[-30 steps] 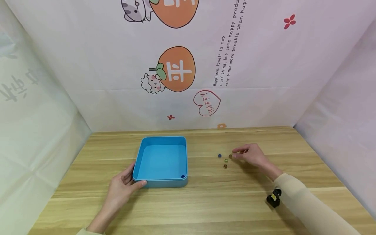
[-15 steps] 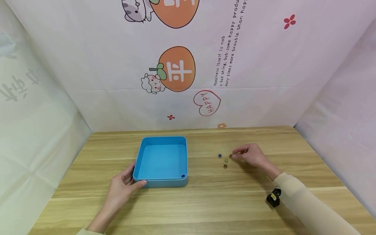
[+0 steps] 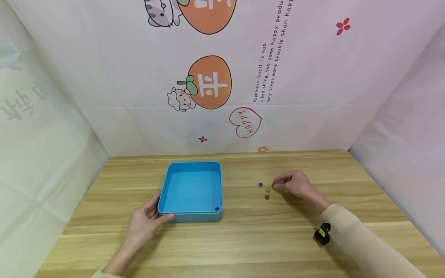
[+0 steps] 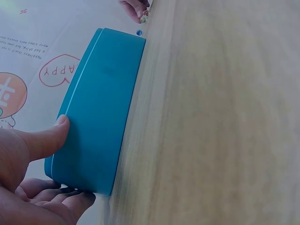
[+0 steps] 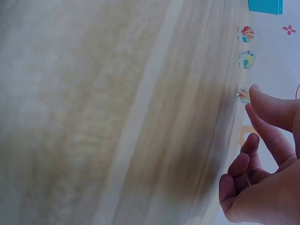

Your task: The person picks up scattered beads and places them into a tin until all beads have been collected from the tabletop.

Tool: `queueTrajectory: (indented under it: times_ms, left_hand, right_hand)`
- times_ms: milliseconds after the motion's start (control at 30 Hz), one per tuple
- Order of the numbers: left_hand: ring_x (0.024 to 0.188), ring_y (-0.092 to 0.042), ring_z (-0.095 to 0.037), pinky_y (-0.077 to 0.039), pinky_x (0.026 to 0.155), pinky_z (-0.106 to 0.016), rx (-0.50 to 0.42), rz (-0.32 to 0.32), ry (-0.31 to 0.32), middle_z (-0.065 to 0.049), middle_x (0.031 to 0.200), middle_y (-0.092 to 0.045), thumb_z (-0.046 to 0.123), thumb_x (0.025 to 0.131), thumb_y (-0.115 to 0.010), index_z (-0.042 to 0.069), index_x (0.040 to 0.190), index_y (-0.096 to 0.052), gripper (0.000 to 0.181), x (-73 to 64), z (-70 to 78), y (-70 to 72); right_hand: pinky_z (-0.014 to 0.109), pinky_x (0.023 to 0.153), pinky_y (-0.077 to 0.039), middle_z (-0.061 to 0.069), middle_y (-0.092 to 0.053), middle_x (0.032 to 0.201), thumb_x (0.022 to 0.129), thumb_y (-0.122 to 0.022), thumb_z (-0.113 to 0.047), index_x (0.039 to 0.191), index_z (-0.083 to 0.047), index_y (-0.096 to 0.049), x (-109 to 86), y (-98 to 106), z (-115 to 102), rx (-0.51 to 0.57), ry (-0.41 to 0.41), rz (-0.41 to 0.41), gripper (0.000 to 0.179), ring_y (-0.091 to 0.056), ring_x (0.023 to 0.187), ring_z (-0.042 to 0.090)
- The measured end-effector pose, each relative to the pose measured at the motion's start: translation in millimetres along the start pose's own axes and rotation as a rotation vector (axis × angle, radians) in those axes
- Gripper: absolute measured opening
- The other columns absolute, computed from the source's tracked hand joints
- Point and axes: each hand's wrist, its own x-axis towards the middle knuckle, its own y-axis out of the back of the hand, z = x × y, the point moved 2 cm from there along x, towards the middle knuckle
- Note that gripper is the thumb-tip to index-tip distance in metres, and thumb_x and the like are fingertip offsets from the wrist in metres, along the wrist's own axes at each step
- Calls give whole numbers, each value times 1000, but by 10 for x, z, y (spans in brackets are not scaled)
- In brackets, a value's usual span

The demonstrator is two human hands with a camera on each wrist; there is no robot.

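Observation:
My left hand holds the near left corner of a square blue box, thumb on the front wall and fingers round the left side. A dark blue marble lies inside, in the near right corner. To the right, my right hand pinches a clear marble with an orange-red swirl between thumb and index fingertips, at the table; the other fingers are curled. Left of those fingertips lie a blue marble, a greenish marble and a brownish marble, close together.
The wooden table meets a white printed cloth at the back, with more white cloth on both sides. A small black device is strapped at my right wrist.
My right hand has shifted very slightly left, and its fingertips now cover more of the marble there. The left hand, the box and the other marbles stay as they were.

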Motion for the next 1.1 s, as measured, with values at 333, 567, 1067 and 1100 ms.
queueTrajectory:
  times_ms: [333, 567, 1067, 1100]
  left_hand:
    - [150, -34, -37, -44, 111, -38, 1, 2, -2, -24, 165, -32, 5, 89, -86, -8, 160, -33, 90, -9, 12, -5]
    - [151, -34, -37, -43, 111, -38, -6, 4, -6, -24, 165, -31, 3, 90, -85, -7, 160, -33, 88, -8, 15, -3]
    - [151, -33, -36, -42, 112, -37, -20, 5, 3, -23, 166, -31, 4, 89, -87, -7, 161, -33, 90, 1, -5, 5]
    - [151, -33, -37, -42, 112, -37, -18, 3, 4, -23, 166, -31, 4, 89, -86, -7, 161, -33, 90, 7, -7, 4]
  right_hand:
    - [34, 68, -49, 6, -73, 97, 92, -84, -16, 107, -3, -83, 31, -18, 30, -39, 7, 4, 19, -58, 84, 23]
    - [34, 67, -48, 5, -74, 96, 94, -82, -15, 104, -4, -83, 45, -14, 21, -69, 26, -2, 15, -58, 82, 21]
    - [32, 63, -48, 6, -71, 92, 94, -83, -18, 106, -4, -83, 10, 11, -13, -26, 13, 7, 18, -56, 78, 22]
    - [31, 62, -49, 6, -70, 91, 94, -83, -18, 107, -4, -83, 7, 13, -22, -18, 5, 6, 19, -56, 78, 21]
